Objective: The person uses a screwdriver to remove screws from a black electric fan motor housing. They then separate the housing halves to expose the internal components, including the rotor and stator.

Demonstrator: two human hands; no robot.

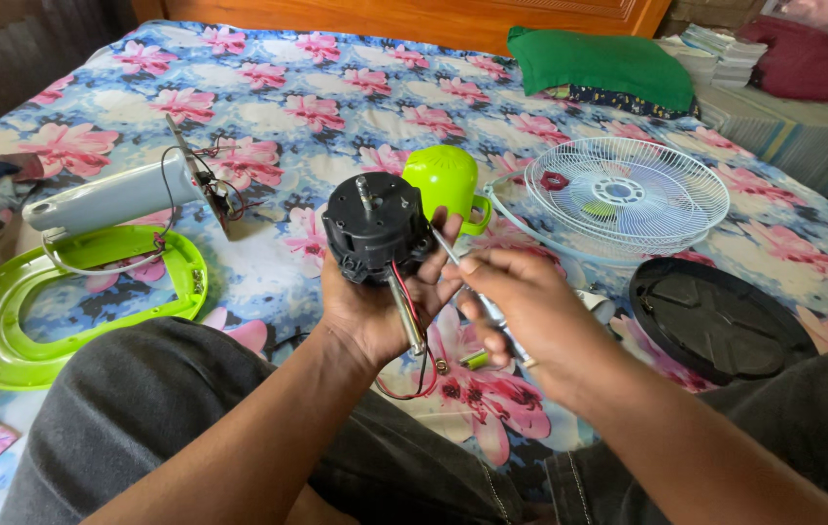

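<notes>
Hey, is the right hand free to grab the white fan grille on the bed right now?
Probably not: the right hand holds a screwdriver, though nothing blocks the way to the white fan grille.

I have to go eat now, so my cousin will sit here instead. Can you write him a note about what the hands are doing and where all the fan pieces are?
Left hand: holds the black fan motor up, shaft pointing upward, red and black wires hanging below.
Right hand: holds a screwdriver, tip at the motor's side.
On the flowered bedsheet: green motor cover behind the motor, white wire grille to the right, black round plate near the right knee, green base ring and grey stand with loose wires on the left.
Done: fan is in pieces, motor out of its cover.
Left: the motor itself is not opened yet.
</notes>
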